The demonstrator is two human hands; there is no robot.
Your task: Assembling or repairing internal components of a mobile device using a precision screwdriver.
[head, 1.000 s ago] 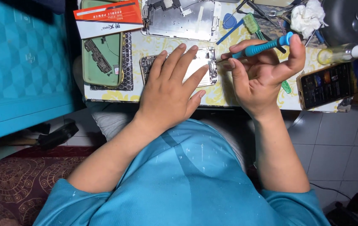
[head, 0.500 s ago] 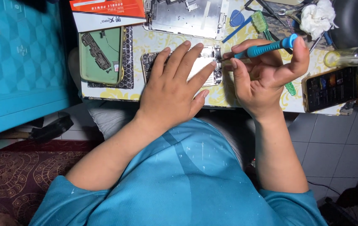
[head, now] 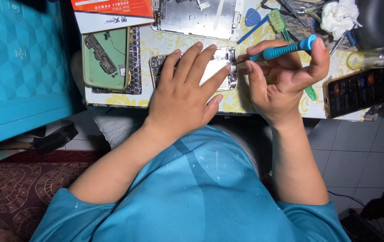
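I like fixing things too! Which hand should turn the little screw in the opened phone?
Probably the right hand: it holds the blue screwdriver, tip at the opened phone. The left hand lies flat, steadying it.

Both bare forearms reach up from the lower frame toward the upper middle. The left hand [head: 184,96] lies palm down, fingers spread flat. The right hand [head: 286,76] is curled, thumb and fingertips pinched together.

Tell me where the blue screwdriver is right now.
In the head view, the blue screwdriver is gripped in the right hand, upper centre-right, its tip at the right edge of the opened phone that the left hand presses down.
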